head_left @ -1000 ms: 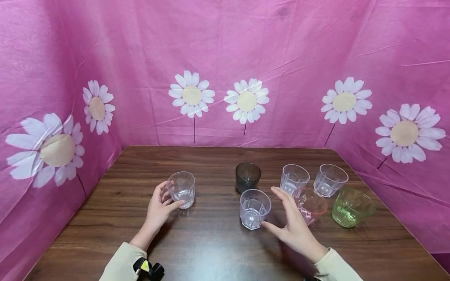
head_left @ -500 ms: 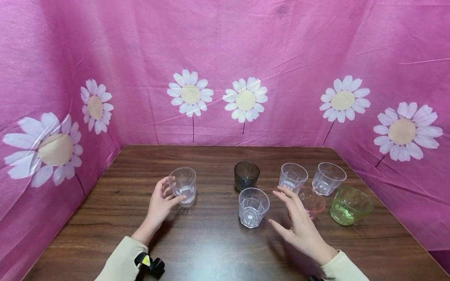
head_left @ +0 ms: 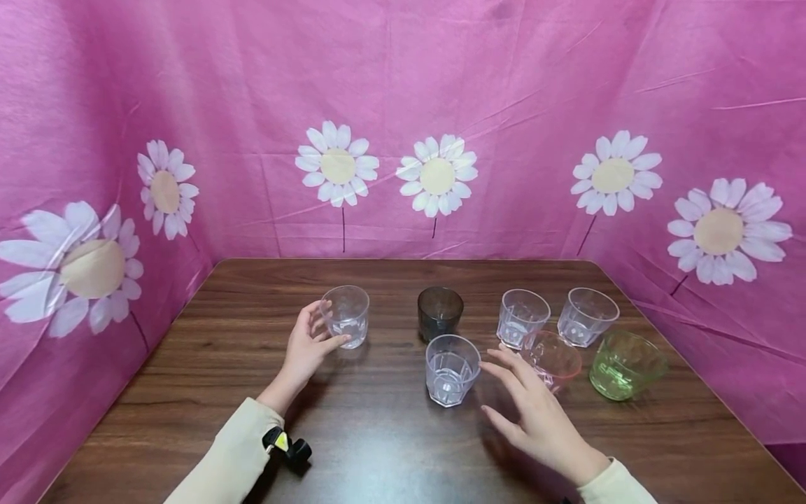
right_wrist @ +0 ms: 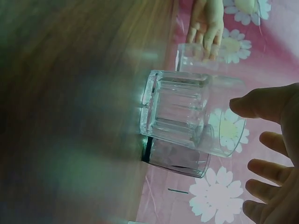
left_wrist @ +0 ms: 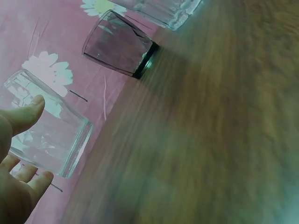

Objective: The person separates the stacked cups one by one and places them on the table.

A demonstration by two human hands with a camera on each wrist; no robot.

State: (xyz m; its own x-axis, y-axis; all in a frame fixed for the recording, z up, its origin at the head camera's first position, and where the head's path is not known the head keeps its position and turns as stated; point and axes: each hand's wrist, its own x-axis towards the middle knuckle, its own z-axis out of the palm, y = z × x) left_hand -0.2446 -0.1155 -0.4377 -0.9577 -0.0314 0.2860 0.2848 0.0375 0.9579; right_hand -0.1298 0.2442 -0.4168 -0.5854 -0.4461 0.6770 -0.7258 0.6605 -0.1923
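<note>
My left hand (head_left: 330, 327) grips a clear faceted glass (head_left: 345, 315) standing on the wooden table (head_left: 378, 448), thumb on its near side and fingers behind it. The left wrist view shows the same glass (left_wrist: 46, 126) between thumb and fingers of that hand (left_wrist: 37, 142). My right hand (head_left: 488, 388) hovers with spread fingers just right of a second clear glass (head_left: 450, 367), apart from it. In the right wrist view this glass (right_wrist: 187, 112) stands left of the spread right hand (right_wrist: 247, 135), with a dark glass (right_wrist: 175, 161) behind it.
A dark smoky glass (head_left: 440, 313) stands mid-table. To its right are two clear glasses (head_left: 522, 318) (head_left: 587, 316), a pink cup (head_left: 554, 358) and a green cup (head_left: 626, 364). Pink daisy-print cloth (head_left: 403, 105) walls the table at the back and on both sides.
My left hand has slid its clear glass away from me and to the right, toward the dark glass. My right hand has drawn back slightly from the middle clear glass.
</note>
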